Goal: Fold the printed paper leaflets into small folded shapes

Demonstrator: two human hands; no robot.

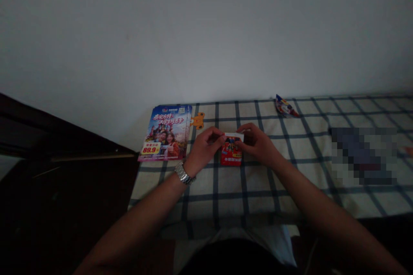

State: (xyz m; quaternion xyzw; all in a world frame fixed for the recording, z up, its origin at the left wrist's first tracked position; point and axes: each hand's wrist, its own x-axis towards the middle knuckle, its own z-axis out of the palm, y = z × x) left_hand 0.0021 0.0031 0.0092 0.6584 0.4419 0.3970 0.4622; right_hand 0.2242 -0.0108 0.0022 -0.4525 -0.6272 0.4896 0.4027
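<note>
My left hand (204, 147) and my right hand (256, 143) meet over a small red printed leaflet (231, 155) lying on the checked cloth (290, 172). Both pinch its top edge, where a white strip is folded over. The left fingers grip the left end of that strip, the right fingers the right end. A metal watch sits on my left wrist.
A stack of colourful flyers (166, 133) lies at the cloth's left corner, with a small orange shape (198, 120) beside it. A folded paper item (285, 106) sits by the wall. A blurred patch (364, 154) covers something at the right. Dark furniture stands at the left.
</note>
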